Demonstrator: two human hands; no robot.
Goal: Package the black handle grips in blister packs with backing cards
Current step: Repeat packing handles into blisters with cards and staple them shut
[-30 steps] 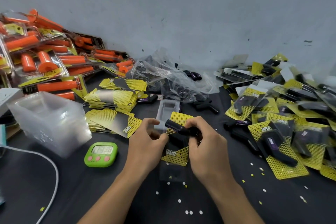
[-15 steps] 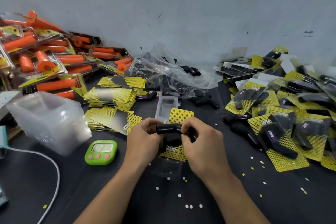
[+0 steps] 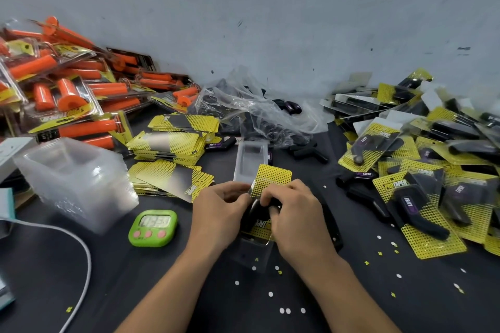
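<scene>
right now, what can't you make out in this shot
All head view:
- grip: mostly hidden by the left hand and right hand.
- timer digits: blurred.
- bag contents: hidden by crumpled, glaring plastic.
- white box: cut off by the left edge.

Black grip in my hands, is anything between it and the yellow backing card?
Nothing visible does. The black grip already lies against the yellow backing card, held by the left hand and right hand.
</scene>
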